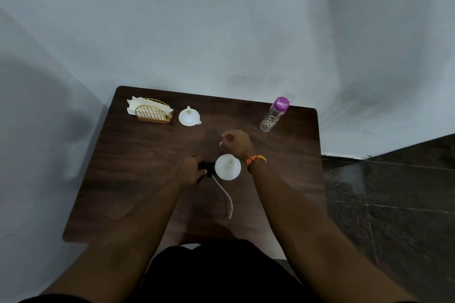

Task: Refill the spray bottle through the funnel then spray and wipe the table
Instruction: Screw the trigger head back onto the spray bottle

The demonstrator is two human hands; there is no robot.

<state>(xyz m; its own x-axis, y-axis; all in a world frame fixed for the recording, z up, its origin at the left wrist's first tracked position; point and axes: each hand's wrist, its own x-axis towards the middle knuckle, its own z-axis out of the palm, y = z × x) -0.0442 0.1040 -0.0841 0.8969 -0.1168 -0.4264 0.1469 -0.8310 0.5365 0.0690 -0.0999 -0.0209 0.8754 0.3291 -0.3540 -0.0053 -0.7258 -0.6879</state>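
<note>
A white spray bottle (227,167) stands open-necked at the table's middle, seen from above. My left hand (193,170) grips the black spray head (205,171) just left of the bottle, and its clear dip tube (225,198) trails toward me over the wood. My right hand (236,142) hovers beyond the bottle with its fingers curled loosely and nothing in them. A white funnel (189,117) rests wide end down at the far side. A clear water bottle (274,114) with a purple cap stands at the far right.
A gold wire holder with paper napkins (151,110) sits at the far left corner of the dark wooden table (128,179). A pale wall runs behind the table, and dark floor tiles lie to the right.
</note>
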